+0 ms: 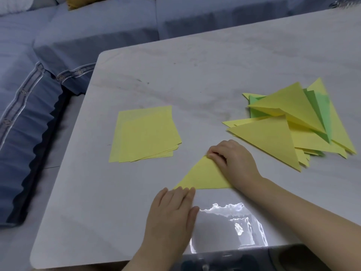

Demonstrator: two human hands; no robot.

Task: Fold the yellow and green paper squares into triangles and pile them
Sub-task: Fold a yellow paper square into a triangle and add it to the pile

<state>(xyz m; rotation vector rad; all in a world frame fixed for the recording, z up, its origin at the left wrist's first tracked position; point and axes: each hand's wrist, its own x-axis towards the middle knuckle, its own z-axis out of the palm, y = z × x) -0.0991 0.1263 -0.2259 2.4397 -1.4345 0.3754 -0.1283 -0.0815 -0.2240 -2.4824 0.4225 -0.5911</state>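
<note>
- My left hand (172, 210), fingers flat, presses the yellow triangle (203, 178) at its near corner.
- My right hand (232, 163), fingers curled, pinches its far tip.
- Square stack (144, 133) sits left, folded pile (293, 122) right.

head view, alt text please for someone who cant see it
Two hands hold down a yellow paper triangle on a pale table: the left hand presses flat on its near corner, the right hand holds its far corner with curled fingers. A stack of yellow squares lies to the left, a loose pile of yellow and green triangles to the right.
</note>
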